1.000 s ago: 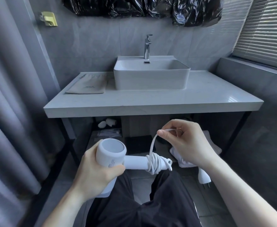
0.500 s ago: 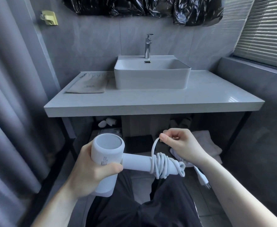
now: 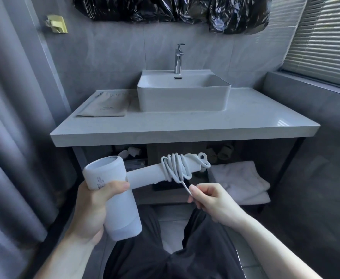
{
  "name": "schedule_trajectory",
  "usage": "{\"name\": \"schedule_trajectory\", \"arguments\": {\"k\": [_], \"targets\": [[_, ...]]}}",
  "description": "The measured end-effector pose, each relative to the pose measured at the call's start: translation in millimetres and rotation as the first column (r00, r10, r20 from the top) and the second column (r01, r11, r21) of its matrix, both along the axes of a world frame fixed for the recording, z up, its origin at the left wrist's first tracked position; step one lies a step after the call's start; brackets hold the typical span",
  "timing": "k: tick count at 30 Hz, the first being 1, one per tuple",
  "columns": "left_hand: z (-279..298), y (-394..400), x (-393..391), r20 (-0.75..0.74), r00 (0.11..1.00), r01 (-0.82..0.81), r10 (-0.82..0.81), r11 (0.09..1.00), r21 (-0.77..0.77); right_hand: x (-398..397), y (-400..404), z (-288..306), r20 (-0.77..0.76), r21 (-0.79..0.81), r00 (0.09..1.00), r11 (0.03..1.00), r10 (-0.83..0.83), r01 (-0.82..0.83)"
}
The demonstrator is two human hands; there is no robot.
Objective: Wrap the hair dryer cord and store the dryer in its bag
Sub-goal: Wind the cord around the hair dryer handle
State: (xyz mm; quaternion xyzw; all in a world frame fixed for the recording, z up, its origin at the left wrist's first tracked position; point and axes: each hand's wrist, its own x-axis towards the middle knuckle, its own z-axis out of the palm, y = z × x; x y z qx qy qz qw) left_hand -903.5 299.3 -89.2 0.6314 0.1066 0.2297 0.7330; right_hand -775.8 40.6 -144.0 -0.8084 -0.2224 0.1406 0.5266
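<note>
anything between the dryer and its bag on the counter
Nothing visible. The dryer is below the counter's front edge; the bag lies flat, uncovered, left of the sink.

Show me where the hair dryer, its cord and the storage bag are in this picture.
hair dryer [image 3: 123, 210]: head view, on the barrel below the thumb.
cord [image 3: 175, 168]: head view, on the coils wound round the handle.
storage bag [image 3: 106, 107]: head view, middle of the flat pouch on the counter.

White basin [image 3: 183, 95] with chrome tap [image 3: 178, 58] on grey counter [image 3: 245, 117]; folded towels [image 3: 241, 182] beneath; window blinds [image 3: 324, 35].
</note>
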Motion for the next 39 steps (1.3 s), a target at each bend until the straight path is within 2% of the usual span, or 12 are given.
{"name": "schedule_trajectory", "arguments": {"k": [5, 15, 22, 27, 39], "targets": [[-2, 1, 2, -0.043, 0.992, -0.117, 0.115, 0.992, -0.053, -15, -1, -7, 0.044, -0.06, 0.999, 0.998, 0.013, -0.011], [-1, -1, 7, -0.074, 0.98, -0.191, 0.185, 0.976, -0.1, -37, 1, -4, 0.08, -0.066, 0.996, 0.997, 0.043, -0.037], [-13, 0, 10, -0.112, 0.957, -0.272, 0.268, 0.962, -0.023, -59, -5, 11, 0.234, -0.152, 0.969, 0.987, 0.076, -0.041], [-22, -5, 12, -0.122, 0.943, -0.3, 0.31, 0.949, 0.099, -68, -10, 29, 0.362, -0.218, 0.924, 0.975, 0.123, -0.044], [-32, -14, 8, -0.073, 0.96, -0.221, 0.27, 0.891, 0.396, -62, -20, 64, 0.474, -0.3, 0.874, 0.953, 0.107, 0.046]]}}
